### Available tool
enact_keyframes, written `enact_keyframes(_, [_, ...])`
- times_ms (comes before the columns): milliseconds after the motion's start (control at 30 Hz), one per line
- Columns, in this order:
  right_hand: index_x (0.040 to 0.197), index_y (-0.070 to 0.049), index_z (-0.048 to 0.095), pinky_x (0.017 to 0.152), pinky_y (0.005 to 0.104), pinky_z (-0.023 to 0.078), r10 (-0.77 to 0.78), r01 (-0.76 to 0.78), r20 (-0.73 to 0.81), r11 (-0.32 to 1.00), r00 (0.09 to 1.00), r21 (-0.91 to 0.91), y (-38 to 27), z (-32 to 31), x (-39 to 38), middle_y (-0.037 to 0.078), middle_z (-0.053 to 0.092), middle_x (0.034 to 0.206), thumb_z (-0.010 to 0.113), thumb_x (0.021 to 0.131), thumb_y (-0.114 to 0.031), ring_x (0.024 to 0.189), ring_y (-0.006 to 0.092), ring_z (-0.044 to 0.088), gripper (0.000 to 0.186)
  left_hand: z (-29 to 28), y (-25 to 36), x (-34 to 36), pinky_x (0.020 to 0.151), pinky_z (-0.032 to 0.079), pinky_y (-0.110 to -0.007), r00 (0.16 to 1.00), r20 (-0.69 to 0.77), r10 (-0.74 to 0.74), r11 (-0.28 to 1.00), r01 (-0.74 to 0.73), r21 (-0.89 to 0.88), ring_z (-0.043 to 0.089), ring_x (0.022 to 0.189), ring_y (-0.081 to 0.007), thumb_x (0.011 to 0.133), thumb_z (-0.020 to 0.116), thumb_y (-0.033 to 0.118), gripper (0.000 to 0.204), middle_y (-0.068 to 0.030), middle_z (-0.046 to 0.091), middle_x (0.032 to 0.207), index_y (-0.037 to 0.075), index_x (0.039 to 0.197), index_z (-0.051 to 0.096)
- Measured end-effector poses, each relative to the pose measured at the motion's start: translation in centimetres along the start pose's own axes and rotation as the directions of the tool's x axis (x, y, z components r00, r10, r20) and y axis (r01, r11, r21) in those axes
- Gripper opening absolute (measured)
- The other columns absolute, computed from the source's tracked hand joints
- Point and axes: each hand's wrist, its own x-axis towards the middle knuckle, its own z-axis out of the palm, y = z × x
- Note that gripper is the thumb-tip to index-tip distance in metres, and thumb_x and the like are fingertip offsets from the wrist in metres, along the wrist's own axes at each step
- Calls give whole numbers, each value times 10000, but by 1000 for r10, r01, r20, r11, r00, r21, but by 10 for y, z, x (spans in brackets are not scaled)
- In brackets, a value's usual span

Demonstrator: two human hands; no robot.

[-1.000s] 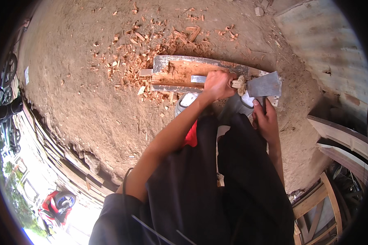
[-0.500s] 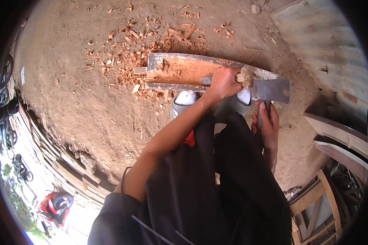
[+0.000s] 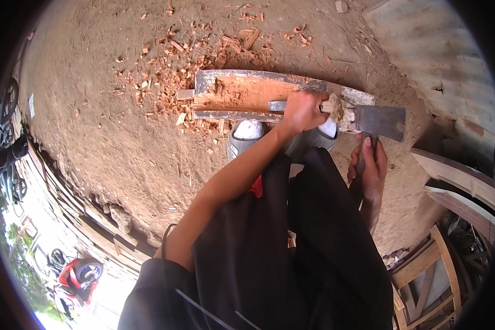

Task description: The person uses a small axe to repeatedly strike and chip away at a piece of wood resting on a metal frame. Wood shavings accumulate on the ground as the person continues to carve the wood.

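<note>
My left hand (image 3: 306, 111) is closed around a chisel (image 3: 331, 105). Its pale wooden handle with a frayed end sticks out to the right, and its metal blade shows on the left, over the hollow of a curved piece of wood (image 3: 247, 92). Bare orange-brown wood lines that hollow, with worn grey paint along the edges. In my right hand (image 3: 373, 165) is the dark handle of a hatchet-like tool (image 3: 380, 122) with a broad, flat steel head. This head stands just right of the chisel's handle end, apart from it. My fingers hide the chisel's middle.
Wood chips (image 3: 170, 91) litter the dirt floor at the far left of the workpiece. My shoes (image 3: 248, 137) are close against its near side. A corrugated metal sheet (image 3: 434, 55) leans at the far right, above stacked boards (image 3: 456, 179) and a wooden frame (image 3: 423, 269).
My right hand and the hatchet-like tool have moved right, widening the gap from the chisel's handle end. My left hand stays almost in place on the chisel.
</note>
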Motion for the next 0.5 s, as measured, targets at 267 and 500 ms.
enact_keyframes(267, [1210, -38, 584, 453, 265, 419, -36, 55, 158, 992, 987, -115, 18, 10, 5, 17, 512, 699, 529, 1104, -303, 507, 98, 499, 290, -10, -5, 8, 671, 563, -498, 991, -113, -67, 995, 58, -79, 677, 729, -440, 639, 714, 149, 161, -216, 667, 724, 59, 769, 681])
enact_keyframes(500, [1219, 5, 590, 458, 263, 408, -133, 134, 20, 990, 991, -51, 6, 26, -4, 7, 524, 698, 541, 1102, -276, 498, 84, 475, 308, -13, -3, 7, 670, 557, -500, 990, -127, -65, 980, 39, -195, 676, 713, -433, 653, 739, 182, 176, -215, 660, 706, 76, 791, 711])
